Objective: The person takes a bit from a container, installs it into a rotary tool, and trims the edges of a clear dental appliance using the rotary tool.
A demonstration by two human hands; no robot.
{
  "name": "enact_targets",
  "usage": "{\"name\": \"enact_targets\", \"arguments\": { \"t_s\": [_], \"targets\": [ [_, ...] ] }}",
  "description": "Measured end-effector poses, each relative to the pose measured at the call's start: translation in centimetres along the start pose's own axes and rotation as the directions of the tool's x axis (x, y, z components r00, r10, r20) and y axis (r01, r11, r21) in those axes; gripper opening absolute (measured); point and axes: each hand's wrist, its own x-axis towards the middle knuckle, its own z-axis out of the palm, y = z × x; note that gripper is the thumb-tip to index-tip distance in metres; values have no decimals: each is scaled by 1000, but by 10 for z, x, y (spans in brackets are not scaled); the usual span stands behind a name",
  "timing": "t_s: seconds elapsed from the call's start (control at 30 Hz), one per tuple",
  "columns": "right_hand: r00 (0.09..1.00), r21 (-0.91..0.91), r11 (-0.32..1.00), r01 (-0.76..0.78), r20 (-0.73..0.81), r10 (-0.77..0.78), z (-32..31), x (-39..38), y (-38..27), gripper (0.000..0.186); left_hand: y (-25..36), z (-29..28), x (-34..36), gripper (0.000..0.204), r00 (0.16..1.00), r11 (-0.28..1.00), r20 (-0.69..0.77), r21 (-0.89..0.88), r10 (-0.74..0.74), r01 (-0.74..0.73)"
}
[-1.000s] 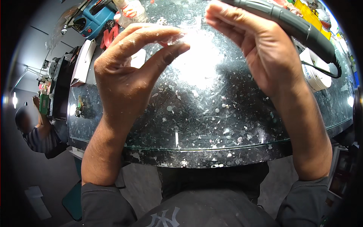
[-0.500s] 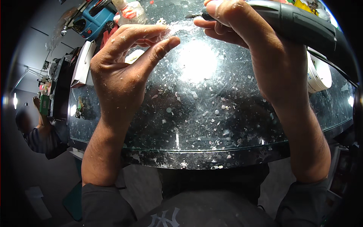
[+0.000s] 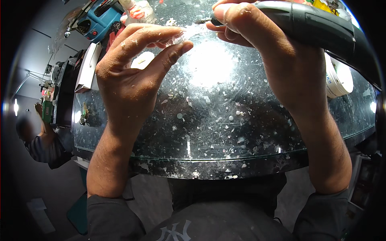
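Between the thumb and fingers of my left hand [image 3: 128, 80] is a small clear plastic piece [image 3: 177, 39], its outline partly lost in glare and behind the fingers. Pale dust and shavings cling to that hand. My right hand [image 3: 287, 64] grips a dark grey rotary tool [image 3: 309, 23] like a pen, its body lying back over the hand. The tool's thin dark bit [image 3: 201, 21] points left, just beyond the clear piece; whether they touch I cannot tell. Behind my left hand, a pale round object [image 3: 142, 60] is partly covered.
Debris dots the dark glossy table [image 3: 209, 128]. A blue machine [image 3: 102, 22] and a cloudy jar [image 3: 140, 14] stand at the far left, near a white box [image 3: 87, 68]. At right is a white tub [image 3: 339, 78]. Another person [image 3: 42, 138] is off left.
My right hand and the rotary tool have shifted slightly left and down, bringing the bit a little nearer the left fingers. The clear piece shows more plainly, with the left hand slightly turned.
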Motion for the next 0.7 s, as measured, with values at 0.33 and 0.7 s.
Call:
{"name": "enact_targets", "arguments": {
  "t_s": [0.33, 0.7],
  "targets": [
    [999, -20, 999, 25, 30, -24, 3, 1, 3, 29, 2, 1, 3, 26, 998, 998, 32, 40, 52, -53],
    [996, -42, 997, 59, 64, -56, 6, 2, 5, 30, 6, 1, 3, 25, 999, 997, 46, 78, 19, -22]
  ]
}}
